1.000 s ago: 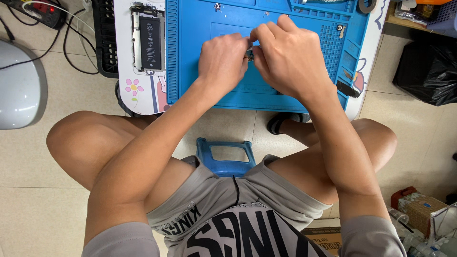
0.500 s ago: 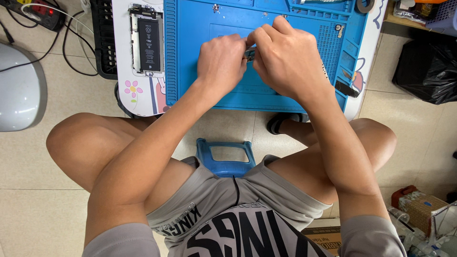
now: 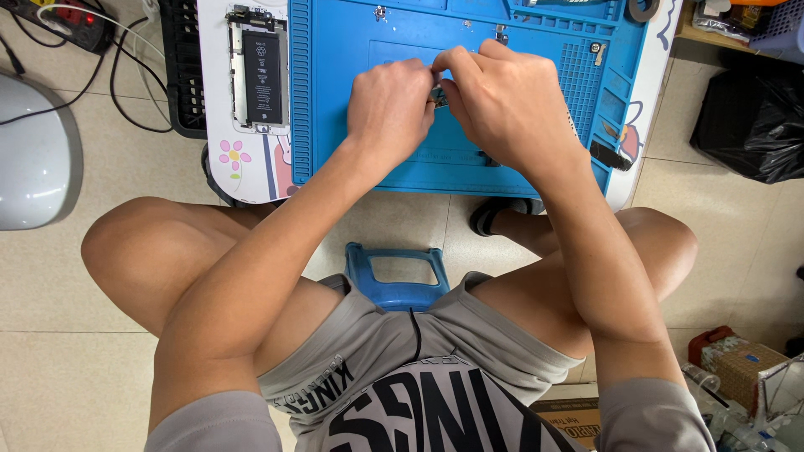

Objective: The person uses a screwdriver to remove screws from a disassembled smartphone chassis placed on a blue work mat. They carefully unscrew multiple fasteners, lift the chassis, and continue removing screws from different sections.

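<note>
My left hand (image 3: 392,109) and my right hand (image 3: 502,105) meet over the middle of a blue repair mat (image 3: 335,100) on a low white table (image 3: 218,125). Both pinch a small metallic part (image 3: 438,95) between their fingertips; most of it is hidden by my fingers. An opened phone (image 3: 260,71) with its black battery showing lies on the table left of the mat, apart from both hands.
Small screws and bits sit in the mat's trays at the top and right. A black tool (image 3: 611,156) lies at the mat's right edge. A blue stool (image 3: 394,272) is under me. Cables and a black crate (image 3: 182,67) at left, black bag (image 3: 754,117) at right, boxes at lower right.
My hands have stayed together on the small part, with only slight finger movement. The view has drifted a little.
</note>
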